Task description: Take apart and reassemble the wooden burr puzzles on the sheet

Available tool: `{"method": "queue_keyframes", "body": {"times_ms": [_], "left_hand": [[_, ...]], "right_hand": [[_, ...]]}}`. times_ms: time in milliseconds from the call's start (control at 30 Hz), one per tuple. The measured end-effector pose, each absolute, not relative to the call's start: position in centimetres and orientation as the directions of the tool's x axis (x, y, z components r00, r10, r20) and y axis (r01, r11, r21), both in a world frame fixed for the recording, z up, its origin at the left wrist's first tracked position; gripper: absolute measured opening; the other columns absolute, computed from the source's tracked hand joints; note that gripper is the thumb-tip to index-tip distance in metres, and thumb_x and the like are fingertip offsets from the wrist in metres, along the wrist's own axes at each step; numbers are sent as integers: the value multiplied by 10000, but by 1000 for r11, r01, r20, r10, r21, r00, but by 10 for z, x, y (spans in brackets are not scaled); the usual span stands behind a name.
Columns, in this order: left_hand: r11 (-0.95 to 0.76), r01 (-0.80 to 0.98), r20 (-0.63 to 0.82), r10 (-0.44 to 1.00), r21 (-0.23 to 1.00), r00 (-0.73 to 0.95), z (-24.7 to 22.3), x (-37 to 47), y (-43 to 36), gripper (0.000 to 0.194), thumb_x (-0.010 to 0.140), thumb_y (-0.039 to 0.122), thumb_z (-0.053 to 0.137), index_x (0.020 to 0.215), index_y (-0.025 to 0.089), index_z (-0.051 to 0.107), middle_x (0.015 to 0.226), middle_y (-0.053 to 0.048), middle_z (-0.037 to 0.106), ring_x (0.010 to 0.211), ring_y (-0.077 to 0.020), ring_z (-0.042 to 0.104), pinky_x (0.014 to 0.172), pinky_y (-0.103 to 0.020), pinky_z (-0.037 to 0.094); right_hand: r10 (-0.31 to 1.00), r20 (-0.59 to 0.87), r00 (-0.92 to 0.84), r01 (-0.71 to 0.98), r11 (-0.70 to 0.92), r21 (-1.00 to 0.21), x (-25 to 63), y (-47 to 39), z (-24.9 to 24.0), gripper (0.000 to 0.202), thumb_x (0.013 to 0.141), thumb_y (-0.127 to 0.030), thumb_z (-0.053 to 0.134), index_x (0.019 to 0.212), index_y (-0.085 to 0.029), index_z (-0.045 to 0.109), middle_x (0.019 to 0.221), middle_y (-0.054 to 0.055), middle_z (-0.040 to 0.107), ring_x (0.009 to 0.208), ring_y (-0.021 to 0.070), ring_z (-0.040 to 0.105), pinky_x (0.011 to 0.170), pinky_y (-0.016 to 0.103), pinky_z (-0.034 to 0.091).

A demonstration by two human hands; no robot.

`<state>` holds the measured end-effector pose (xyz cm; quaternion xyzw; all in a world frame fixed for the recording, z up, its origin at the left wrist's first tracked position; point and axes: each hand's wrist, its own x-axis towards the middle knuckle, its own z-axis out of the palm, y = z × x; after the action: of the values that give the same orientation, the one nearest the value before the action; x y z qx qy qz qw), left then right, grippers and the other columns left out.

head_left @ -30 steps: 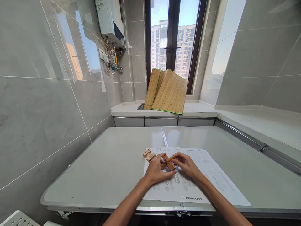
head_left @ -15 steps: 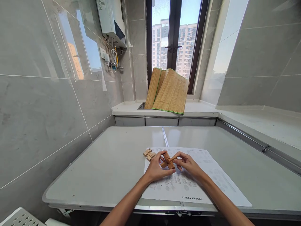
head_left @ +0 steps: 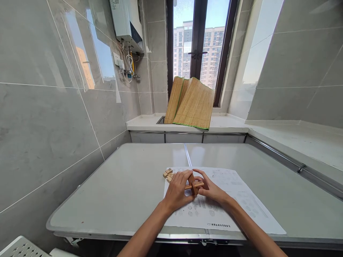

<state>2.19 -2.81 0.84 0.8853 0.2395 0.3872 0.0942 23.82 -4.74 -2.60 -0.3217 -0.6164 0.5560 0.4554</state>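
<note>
Over the printed sheet (head_left: 233, 200), a cross-shaped wooden burr puzzle (head_left: 194, 185) made of interlocking brown sticks sits between both hands. My left hand (head_left: 177, 191) grips its left side, fingers over the top and thumb low at the front. My right hand (head_left: 210, 187) holds the right side, fingers curled behind it and thumb near its lower right. The fingers hide part of the puzzle. Beyond my left hand lie several lighter wooden notched pieces (head_left: 168, 174), partly covered by that hand.
The sheet lies on a pale folding table (head_left: 112, 200) with a metal seam down its middle. A bamboo mat (head_left: 194, 103) leans on the ledge before the window. A white perforated chair (head_left: 24, 248) stands at the lower left.
The puzzle has turned in my hands. My right hand has moved from pinching one stick end to wrapping its right side, and my left fingers now cover more of the top.
</note>
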Motion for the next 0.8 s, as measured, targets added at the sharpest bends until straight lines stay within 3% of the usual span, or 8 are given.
{"method": "queue_keyframes", "body": {"times_ms": [167,367,600,800], "left_hand": [[-866,374,639,498,332,586,7,21,-27,833,750,185,704,1496,292,348,1411,-104,574,1212,-315,584,1021,-484,474],[-855,382,642,517,352,566,3,22,-26,810,774,264,736,1487,290,352,1389,-107,585,1222,-315,587,1059,-499,456],[-858,388,629,511,336,585,1,21,-25,843,756,181,710,1500,284,326,1434,-113,552,1267,-320,561,1052,-487,457],[-869,388,644,491,309,587,-1,22,-22,825,763,173,703,1498,268,341,1424,-122,560,1254,-322,570,1039,-496,473]], "right_hand": [[905,198,-377,-116,166,-979,236,-49,-25,987,741,-408,892,1504,-350,269,1249,93,633,1079,256,671,996,477,485],[941,177,-287,-81,161,-984,239,-48,-27,798,842,-486,784,1470,-314,324,1214,104,659,1088,276,679,1031,525,467],[927,193,-321,-49,188,-981,234,-52,-28,1009,740,-425,890,1495,-372,223,1319,98,569,1098,266,675,1049,521,464],[933,219,-284,45,242,-969,232,-54,-27,919,773,-417,860,1466,-375,258,1253,65,598,1079,248,670,1076,516,443]]}}
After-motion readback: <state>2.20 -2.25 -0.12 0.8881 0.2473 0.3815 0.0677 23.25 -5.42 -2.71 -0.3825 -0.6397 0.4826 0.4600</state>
